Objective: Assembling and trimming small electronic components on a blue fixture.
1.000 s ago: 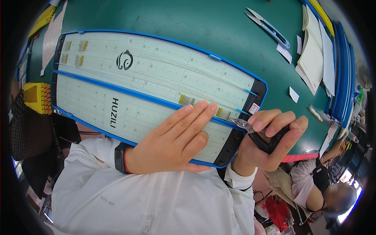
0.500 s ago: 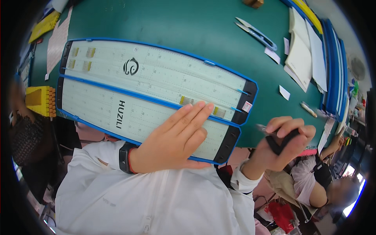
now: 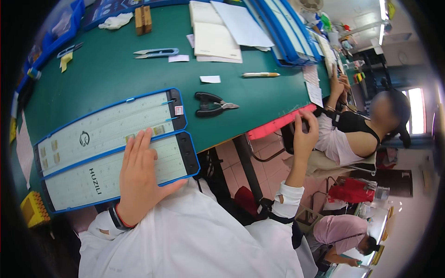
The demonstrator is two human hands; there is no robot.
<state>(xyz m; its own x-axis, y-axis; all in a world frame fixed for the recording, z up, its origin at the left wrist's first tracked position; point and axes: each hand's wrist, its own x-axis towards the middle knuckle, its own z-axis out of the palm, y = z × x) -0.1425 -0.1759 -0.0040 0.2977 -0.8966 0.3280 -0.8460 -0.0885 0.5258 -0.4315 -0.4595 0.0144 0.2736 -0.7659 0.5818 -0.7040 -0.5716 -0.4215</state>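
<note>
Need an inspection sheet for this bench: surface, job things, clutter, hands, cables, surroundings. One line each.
Surface: green table, pink strip along its edge.
Job things: open blue-edged case with yellow bundles; pliers lying on the table.
Clutter: snips, pen, notebook, wooden block.
Left hand: on the case, fingertips by the bundles.
Right hand: raised near the strip; whether it pinches a thread, can't tell.
Cables: nothing seen on the table.
Surroundings: co-worker seated at right, another person farther back.

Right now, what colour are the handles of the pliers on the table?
The handles are black, best seen in the head view.
</note>
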